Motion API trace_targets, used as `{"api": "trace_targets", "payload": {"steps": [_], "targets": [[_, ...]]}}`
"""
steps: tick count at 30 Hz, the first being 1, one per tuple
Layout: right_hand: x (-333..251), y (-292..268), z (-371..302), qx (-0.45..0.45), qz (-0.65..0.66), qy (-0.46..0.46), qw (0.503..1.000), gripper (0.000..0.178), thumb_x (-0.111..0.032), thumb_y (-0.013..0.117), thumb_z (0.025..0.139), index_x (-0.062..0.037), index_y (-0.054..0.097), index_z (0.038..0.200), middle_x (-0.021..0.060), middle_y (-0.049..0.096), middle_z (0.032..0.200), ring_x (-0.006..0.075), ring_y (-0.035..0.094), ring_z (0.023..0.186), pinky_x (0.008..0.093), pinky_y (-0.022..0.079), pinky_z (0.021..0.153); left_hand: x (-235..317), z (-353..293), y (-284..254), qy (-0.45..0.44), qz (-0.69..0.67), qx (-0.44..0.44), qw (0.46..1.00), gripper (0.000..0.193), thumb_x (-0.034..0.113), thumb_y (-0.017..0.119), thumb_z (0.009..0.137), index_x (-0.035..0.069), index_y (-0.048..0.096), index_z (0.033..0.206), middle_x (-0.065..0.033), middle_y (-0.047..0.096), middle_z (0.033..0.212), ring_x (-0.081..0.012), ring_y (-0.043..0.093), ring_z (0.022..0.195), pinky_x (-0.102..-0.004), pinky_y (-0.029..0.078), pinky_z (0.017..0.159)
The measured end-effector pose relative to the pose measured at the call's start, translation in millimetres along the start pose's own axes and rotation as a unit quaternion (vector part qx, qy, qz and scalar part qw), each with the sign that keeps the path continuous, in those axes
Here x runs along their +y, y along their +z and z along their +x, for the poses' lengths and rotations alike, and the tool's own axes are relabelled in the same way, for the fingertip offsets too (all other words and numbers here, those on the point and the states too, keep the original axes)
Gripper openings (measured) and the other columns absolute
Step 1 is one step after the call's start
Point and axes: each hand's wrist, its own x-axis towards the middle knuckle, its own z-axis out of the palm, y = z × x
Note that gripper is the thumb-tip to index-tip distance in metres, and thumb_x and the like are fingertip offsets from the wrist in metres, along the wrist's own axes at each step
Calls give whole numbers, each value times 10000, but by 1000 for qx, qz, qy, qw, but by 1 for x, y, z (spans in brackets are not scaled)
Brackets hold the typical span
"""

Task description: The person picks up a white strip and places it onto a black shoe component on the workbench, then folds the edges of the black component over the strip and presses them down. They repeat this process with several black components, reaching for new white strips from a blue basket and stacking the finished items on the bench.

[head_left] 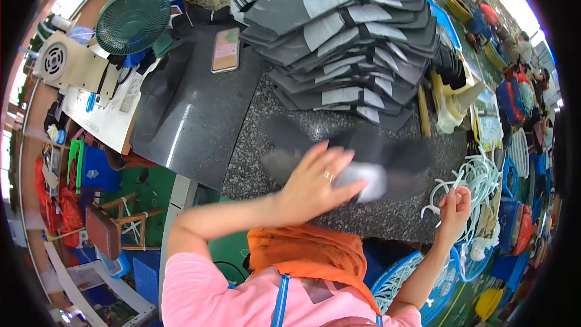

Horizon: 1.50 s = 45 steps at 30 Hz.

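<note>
And here, on the speckled table (251,151), a dark fabric piece (408,160) is seen lying flat just in front of the person, its outline smeared by motion blur. It is covered at its near side by the left hand (318,183), which is held with fingers and thumb spread; a ring (328,175) is worn on one finger. The thumb is laid over the piece's white patch (373,184); how firmly it is pressed cannot be told.

Over to the right: a strand of the pale cords (482,175) is pinched between the thumb and fingers of the right hand (455,203), at the table's right edge, well apart from the fabric.

Beyond the piece, a tall stack of dark pieces (281,9) is piled up, each marked with white. To its left, a phone (226,51) is laid on a smooth black sheet (206,115), and a green fan (133,21) is stationed farther left.
</note>
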Motion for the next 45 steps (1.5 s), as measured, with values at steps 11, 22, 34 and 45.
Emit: {"api": "trace_targets", "payload": {"steps": [11,22,34,45], "targets": [[-48,107,-58,-455,-124,-221,854,187,-155,789,777,-88,633,855,67,607,640,276,616,562,377,474,520,61,-30,-62,-490,-589,-19,642,95,-65,625,906,-21,679,970,-102,702,881,-159,691,836,-279,536,763],[-39,132,-60,-392,-212,-174,878,170,-166,748,820,-55,622,796,65,621,683,263,626,618,378,487,555,-1,-55,-40,-435,-105,-3,894,102,-69,734,800,-19,709,885,-99,683,813,-163,628,702,-269,489,649],[-41,134,-49,-430,-228,-120,865,177,-190,738,840,-54,629,813,74,617,649,265,629,581,375,478,525,0,-72,-51,-171,-4,-106,980,567,75,812,686,-10,641,1220,-135,557,1220,-339,560,1109,-456,479,943],[-37,135,-21,-430,-376,-108,814,243,-272,672,869,-49,646,775,130,665,730,338,649,655,415,494,565,12,-54,-36,-186,41,-176,966,564,193,781,719,21,639,1237,-153,526,1333,-346,563,1165,-496,476,1003]]}}
